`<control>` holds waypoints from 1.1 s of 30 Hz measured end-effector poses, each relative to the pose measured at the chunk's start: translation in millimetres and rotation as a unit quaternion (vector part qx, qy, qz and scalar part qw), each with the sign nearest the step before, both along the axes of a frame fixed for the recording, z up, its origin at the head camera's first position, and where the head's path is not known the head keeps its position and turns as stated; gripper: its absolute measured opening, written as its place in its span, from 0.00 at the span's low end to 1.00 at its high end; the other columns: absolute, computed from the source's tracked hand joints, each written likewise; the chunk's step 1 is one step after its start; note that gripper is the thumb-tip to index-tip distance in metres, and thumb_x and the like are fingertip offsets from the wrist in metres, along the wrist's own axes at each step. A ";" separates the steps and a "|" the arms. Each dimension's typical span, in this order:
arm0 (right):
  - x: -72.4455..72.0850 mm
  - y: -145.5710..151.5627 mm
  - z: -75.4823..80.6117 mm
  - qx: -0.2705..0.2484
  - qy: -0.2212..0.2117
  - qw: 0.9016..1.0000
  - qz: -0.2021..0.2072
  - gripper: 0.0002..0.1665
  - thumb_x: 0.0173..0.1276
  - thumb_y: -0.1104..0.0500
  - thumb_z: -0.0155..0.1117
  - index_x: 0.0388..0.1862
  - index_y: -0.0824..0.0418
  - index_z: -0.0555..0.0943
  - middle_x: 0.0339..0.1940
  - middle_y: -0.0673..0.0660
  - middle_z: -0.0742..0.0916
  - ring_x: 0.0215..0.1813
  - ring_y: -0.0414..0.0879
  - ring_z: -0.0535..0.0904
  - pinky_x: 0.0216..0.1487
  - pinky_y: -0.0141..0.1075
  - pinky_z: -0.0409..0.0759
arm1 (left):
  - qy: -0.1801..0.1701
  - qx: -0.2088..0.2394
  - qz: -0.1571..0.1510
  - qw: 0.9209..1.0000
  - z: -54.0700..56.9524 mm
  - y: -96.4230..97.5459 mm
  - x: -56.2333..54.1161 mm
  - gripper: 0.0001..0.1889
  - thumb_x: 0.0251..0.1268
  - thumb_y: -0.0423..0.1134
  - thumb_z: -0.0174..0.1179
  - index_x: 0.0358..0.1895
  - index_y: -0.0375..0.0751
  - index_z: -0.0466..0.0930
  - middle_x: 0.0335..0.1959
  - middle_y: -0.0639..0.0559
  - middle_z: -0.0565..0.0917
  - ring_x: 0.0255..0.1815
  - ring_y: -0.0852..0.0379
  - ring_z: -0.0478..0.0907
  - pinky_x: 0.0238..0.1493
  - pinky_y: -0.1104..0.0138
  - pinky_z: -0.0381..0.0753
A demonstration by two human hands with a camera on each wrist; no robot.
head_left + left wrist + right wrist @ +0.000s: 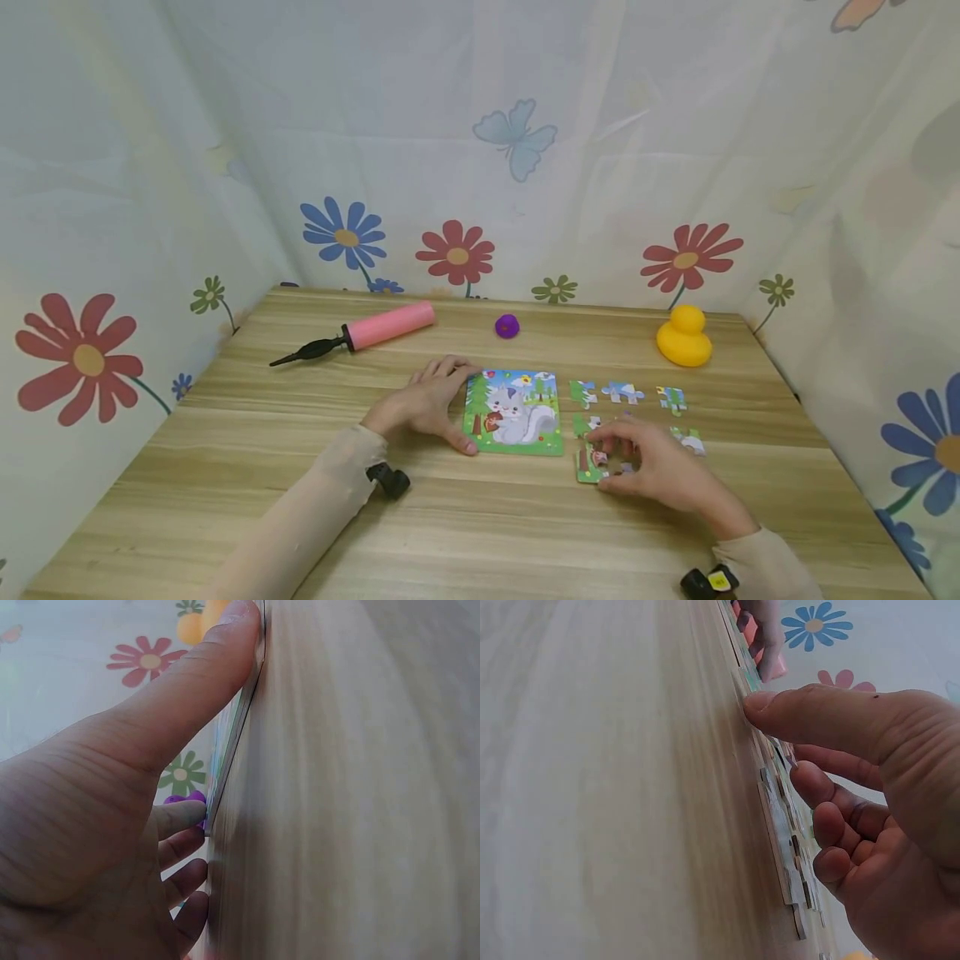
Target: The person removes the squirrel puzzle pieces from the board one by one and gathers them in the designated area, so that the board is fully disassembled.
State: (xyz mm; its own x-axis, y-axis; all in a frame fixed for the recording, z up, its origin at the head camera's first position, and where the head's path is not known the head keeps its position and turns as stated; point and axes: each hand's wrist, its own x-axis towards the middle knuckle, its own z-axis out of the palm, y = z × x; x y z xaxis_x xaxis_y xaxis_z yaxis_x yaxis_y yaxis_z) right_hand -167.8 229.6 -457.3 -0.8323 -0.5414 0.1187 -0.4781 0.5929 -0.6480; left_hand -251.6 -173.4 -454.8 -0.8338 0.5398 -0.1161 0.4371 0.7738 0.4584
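Observation:
A flat square picture puzzle point(517, 417) showing a grey squirrel with an acorn lies at the middle of the table. My left hand point(431, 400) rests along its left side, thumb at the near corner and index fingertip at the far corner. To the right of the picture, my right hand point(660, 467) pinches a corner puzzle piece point(582, 468) between thumb and index finger, low over the tabletop. Part of that piece is hidden behind the fingers. In the right wrist view, the remaining fingers of the right hand point(870, 802) are loosely curled beside several flat pieces point(780, 840).
Loose puzzle pieces point(622, 392) lie in rows beyond the right hand, one white-and-green piece point(692, 442) beside it. Farther back are a pink hand pump point(390, 325) with a black nozzle, a small purple toy point(507, 326) and a yellow rubber duck point(684, 342). Flowered curtains enclose the wooden table point(225, 433).

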 end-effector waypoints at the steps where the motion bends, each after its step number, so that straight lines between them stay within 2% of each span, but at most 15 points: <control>1: -0.1 -0.4 0.0 0.002 0.001 1.000 -0.001 0.34 0.59 0.54 0.92 0.64 0.54 0.89 0.44 0.46 0.86 0.42 0.44 0.77 0.40 0.33 0.77 | -0.001 0.002 0.000 1.000 0.3 0.1 0.1 0.73 0.42 0.70 0.89 0.91 0.49 0.56 0.89 0.44 0.56 0.87 0.37 0.52 0.85 0.32 0.54; 9: -1.3 -1.5 -2.4 0.013 -0.011 1.000 -0.006 0.33 0.60 0.53 0.92 0.63 0.55 0.90 0.45 0.44 0.88 0.42 0.43 0.76 0.41 0.32 0.77 | -0.004 0.003 -0.001 1.000 0.9 0.6 -0.1 0.73 0.43 0.70 0.88 0.91 0.50 0.56 0.89 0.44 0.56 0.88 0.37 0.51 0.85 0.32 0.53; 22: -0.9 -0.2 -4.0 0.025 -0.007 1.000 -0.011 0.33 0.62 0.49 0.91 0.65 0.52 0.89 0.44 0.45 0.85 0.42 0.44 0.76 0.41 0.32 0.76 | -0.004 0.006 -0.003 1.000 2.9 0.0 1.0 0.73 0.43 0.69 0.89 0.91 0.48 0.56 0.89 0.43 0.55 0.89 0.35 0.50 0.86 0.30 0.51; 33: -1.3 0.8 -4.9 0.006 0.009 1.000 -0.012 0.34 0.61 0.50 0.91 0.66 0.54 0.88 0.47 0.47 0.86 0.43 0.44 0.77 0.42 0.34 0.78 | -0.007 -0.004 -0.007 1.000 7.0 1.0 3.0 0.72 0.45 0.68 0.88 0.92 0.47 0.55 0.90 0.42 0.55 0.89 0.35 0.50 0.85 0.29 0.49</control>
State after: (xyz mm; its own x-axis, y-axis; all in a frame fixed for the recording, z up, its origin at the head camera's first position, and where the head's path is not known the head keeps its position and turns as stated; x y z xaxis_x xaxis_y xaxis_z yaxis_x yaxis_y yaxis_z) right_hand -169.0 230.4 -462.2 -0.8431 -0.5224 0.1274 -0.4751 0.6128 -0.6314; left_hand -248.6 -172.3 -447.7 -0.8240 0.5510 -0.1323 0.4419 0.7710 0.4585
